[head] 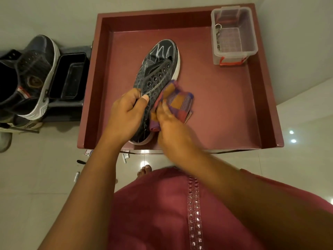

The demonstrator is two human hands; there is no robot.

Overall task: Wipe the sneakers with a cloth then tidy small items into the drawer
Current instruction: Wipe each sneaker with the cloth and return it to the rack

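Two hands are busy on one sneaker [158,73]: your left hand [126,112] clasps its heel end with curled fingers and thumb, while your right hand [171,127] presses a bunched checked cloth [177,100] against its side at about four o'clock. Only the heel is held, so a hard stroke could twist the shoe loose; the dangling cloth may also snag an eyelet. The sneaker lies in the middle of a maroon drawer [225,109], with a clear plastic box [234,37] at one o'clock. Another dark sneaker [36,69] waits at nine o'clock. Pale glossy floor tiles [36,177] carry small scattered items near seven o'clock.
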